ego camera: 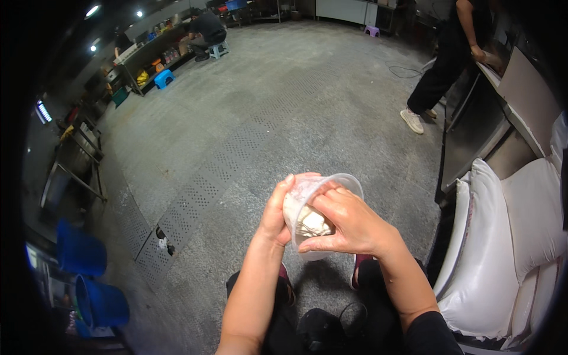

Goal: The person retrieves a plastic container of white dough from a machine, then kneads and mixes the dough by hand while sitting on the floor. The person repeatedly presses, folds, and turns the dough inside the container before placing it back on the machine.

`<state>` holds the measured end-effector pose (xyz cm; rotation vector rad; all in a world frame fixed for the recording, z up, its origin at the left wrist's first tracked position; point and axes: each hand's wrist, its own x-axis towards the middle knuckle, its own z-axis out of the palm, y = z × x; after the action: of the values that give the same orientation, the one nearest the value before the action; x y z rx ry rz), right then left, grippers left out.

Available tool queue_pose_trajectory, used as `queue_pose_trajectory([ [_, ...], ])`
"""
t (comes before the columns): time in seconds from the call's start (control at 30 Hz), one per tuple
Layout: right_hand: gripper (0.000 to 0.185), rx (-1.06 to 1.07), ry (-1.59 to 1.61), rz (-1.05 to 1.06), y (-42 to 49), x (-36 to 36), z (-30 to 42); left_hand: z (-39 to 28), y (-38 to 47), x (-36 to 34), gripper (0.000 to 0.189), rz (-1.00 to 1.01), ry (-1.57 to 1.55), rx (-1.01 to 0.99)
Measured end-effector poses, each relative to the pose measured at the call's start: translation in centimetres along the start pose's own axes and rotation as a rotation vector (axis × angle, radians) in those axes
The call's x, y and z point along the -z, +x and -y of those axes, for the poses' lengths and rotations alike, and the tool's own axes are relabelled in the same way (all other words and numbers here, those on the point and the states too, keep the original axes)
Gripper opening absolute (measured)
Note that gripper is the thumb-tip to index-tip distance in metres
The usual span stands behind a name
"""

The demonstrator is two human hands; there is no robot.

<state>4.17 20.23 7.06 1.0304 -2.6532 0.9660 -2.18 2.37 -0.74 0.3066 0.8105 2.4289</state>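
My left hand [276,211] is wrapped around the outside of a clear plastic tub [361,188], which is tilted with its mouth towards my right. A white, folded, dough-like mass [313,224] fills part of the tub. My right hand [350,217] reaches in through the mouth, its fingers over the far side of the mass and its thumb by the near rim. The right fingertips are hidden inside, so their grip on the mass does not show. Both hands hold the tub in front of my body, above the floor.
White filled sacks [488,266] are stacked close on my right. Blue buckets [108,301] stand at left, near a perforated drain cover [191,204] with a broken gap. One person [437,75] stands at a right-hand counter; another person [208,31] sits by the far-left shelving.
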Motion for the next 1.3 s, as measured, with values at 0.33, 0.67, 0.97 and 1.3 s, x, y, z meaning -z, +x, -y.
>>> queue_pose_trajectory([
  [0.33,0.058,-0.207,0.346,-0.243,0.1,1.2,-1.0,-0.1,-1.2,-0.5,0.102,0.124,0.177,-0.055],
  [0.67,0.067,-0.226,0.588,-0.25,-0.2,0.4,-0.3,1.0,-0.9,-1.8,0.106,0.051,0.172,-0.228],
  [0.97,0.067,-0.273,0.545,-0.221,0.0,0.4,-0.4,1.2,-0.6,-1.9,0.08,-0.019,0.068,-0.257],
  [1.3,0.066,-0.207,0.523,-0.223,0.2,0.5,-1.5,1.8,-0.2,-1.9,0.074,-0.107,0.078,-0.241],
])
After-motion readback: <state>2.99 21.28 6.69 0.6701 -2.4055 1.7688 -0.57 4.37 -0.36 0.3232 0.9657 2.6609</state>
